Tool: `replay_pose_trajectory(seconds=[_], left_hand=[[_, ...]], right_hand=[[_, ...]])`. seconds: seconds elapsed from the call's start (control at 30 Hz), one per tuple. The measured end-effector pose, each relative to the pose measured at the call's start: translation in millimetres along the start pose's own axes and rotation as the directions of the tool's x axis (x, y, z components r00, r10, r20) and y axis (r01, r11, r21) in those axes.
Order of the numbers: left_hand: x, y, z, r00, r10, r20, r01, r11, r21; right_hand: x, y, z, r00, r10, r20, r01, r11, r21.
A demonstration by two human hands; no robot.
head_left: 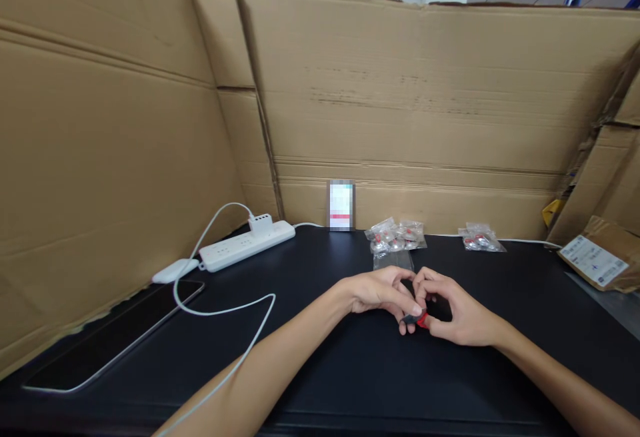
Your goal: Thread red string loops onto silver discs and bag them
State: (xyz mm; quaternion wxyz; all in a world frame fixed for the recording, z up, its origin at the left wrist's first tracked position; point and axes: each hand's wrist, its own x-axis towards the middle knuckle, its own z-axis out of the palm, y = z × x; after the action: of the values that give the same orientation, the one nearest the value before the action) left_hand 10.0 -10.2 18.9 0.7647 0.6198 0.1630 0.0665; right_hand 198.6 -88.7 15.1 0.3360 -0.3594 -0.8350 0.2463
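Close together over the black table, my two hands meet around a small red and dark grey piece [423,319], too covered by fingers to tell its kind. My left hand [377,292] is closed, its thumb pressing on the dark end. From the other side my right hand [463,314] is closed as well, with thumb and fingertips at the red end. Just beyond the hands lie clear plastic bags [397,236] holding small silvery and red parts. A flat clear bag [393,260] lies in front of them, partly behind my left hand.
More bagged silvery parts [483,238] lie farther right. A phone with a blurred screen [341,207] leans on the cardboard wall [420,124]. Left are a white power strip [247,247], a tablet [115,337] and a white cable [225,312] crossing my left forearm. A labelled package [595,260] sits right.
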Motion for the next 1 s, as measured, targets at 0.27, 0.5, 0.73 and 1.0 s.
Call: replay_pose_trajectory(seconds=[0.27,0.5,0.73,1.0], left_hand=[[-0.3,-0.2,-9.6,0.993,-0.071,0.094,0.079,0.994,-0.078],[1.8,-4.9,-12.5,0.995,-0.049,0.083,0.062,0.984,-0.165],[1.7,-6.4,-7.9,0.996,0.042,-0.076,-0.055,0.982,-0.178],[2.5,-1.8,-23.1,0.668,0.328,-0.668,-0.073,0.922,0.38]], right_hand=[[-3.9,13.4,-5.7,0.969,0.185,0.162,-0.229,0.92,0.318],[0.4,9.1,-8.0,0.962,0.219,0.162,-0.271,0.839,0.472],[-0.7,24.4,-9.4,0.963,0.263,0.057,-0.257,0.839,0.48],[1.0,45.5,-18.7,0.875,0.43,-0.221,-0.285,0.828,0.483]])
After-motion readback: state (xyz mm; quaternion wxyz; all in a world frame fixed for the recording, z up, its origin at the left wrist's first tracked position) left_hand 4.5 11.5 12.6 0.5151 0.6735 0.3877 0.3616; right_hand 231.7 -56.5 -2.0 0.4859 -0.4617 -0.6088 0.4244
